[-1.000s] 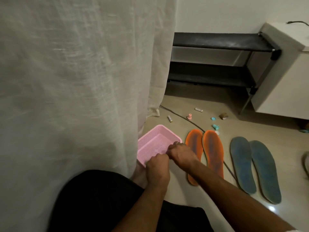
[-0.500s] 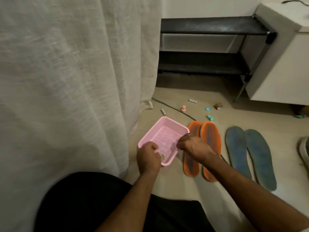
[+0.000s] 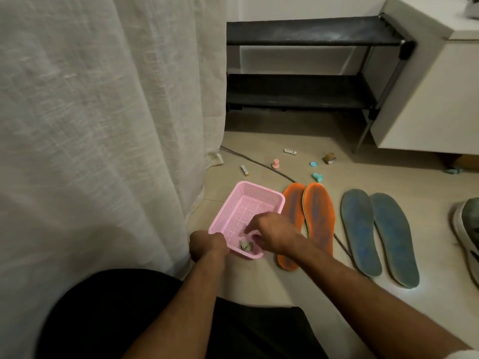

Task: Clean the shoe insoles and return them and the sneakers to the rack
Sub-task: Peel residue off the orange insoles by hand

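Two orange insoles [image 3: 319, 216] lie side by side on the floor, with two blue insoles [image 3: 360, 229] to their right. A grey-green sneaker [image 3: 466, 229] shows at the right edge. The black two-shelf rack [image 3: 305, 35] stands against the back wall with nothing on it. A pink mesh basket [image 3: 250, 199] sits left of the orange insoles. My left hand [image 3: 207, 244] grips its near left corner. My right hand [image 3: 272, 234] reaches into the basket with fingers apart, just above a small grey crumpled wad [image 3: 245, 245] on the basket floor.
A white curtain [image 3: 103, 125] hangs close on the left. A dark cable [image 3: 259, 164] runs across the floor under the orange insoles. Small items lie scattered before the rack: batteries [image 3: 244, 170], a pink cap [image 3: 275, 164], teal caps [image 3: 317, 176]. A white cabinet [image 3: 427, 99] stands right.
The basket was lifted and now sits on the floor beside the orange insoles. My right hand moved from its rim into it, and a grey wad now lies inside.
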